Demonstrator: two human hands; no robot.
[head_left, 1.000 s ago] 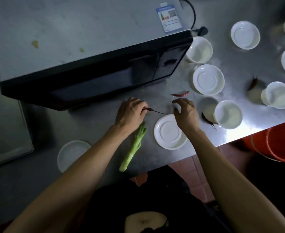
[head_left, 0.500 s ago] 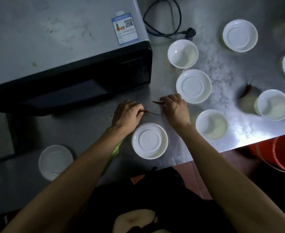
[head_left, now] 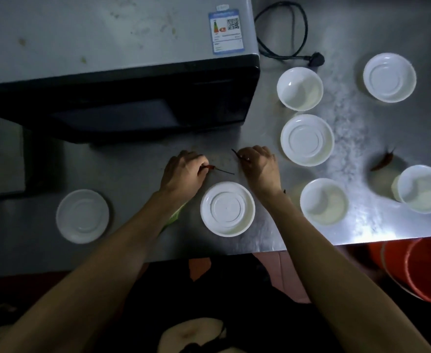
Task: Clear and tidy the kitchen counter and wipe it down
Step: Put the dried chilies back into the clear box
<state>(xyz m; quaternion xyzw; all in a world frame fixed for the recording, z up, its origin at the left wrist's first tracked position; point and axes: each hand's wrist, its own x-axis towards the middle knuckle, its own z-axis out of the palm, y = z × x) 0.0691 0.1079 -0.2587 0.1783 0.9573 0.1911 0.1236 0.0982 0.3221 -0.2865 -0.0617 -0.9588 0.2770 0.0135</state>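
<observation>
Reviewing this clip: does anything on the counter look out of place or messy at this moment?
Yes. A loose red chili lies on the bare counter among the white bowls, right of the upturned bowl. Each hand, left hand and right hand, pinches another chili. A green stalk shows under the left forearm. The microwave top is speckled with food stains.

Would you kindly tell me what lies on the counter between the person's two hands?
In the head view, only the thin dark stem of the red chilli held by the left hand crosses toward the right hand.
</observation>
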